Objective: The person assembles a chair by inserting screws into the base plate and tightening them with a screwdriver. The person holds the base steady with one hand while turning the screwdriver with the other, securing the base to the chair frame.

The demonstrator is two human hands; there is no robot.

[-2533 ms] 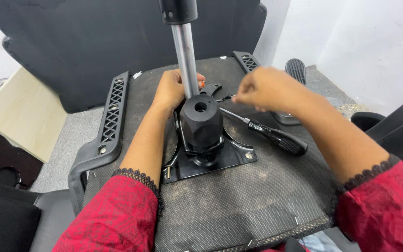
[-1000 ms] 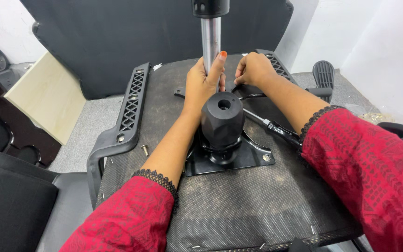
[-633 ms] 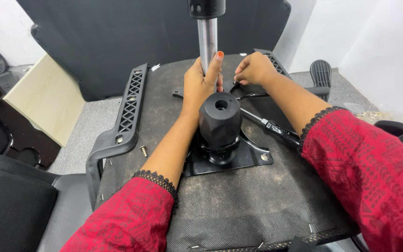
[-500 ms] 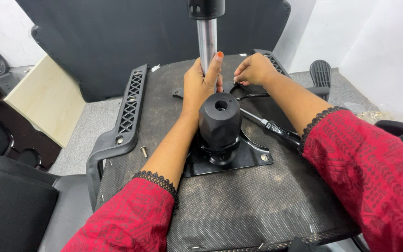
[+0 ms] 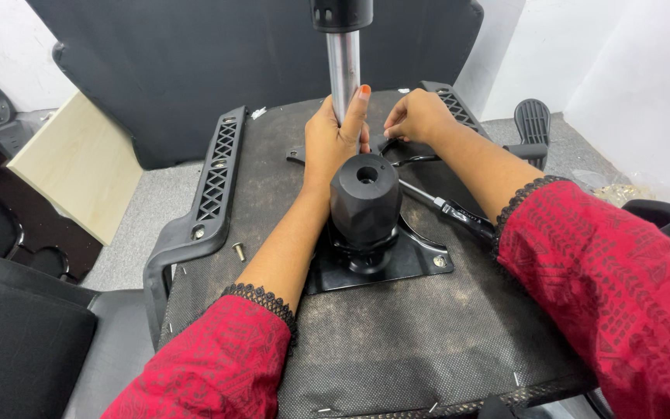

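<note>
Centrally, left hand (image 5: 333, 143) gripping chrome cylinder (image 5: 343, 74), right hand (image 5: 415, 116) beside.

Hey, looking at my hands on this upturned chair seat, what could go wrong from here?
Your left hand grips the metal post just behind the black hub; fingers could get pinched if either shifts. A loose bolt lies beside the armrest near the seat edge and might roll off. The right hand works close to the lever, which could snag your sleeve.
</note>
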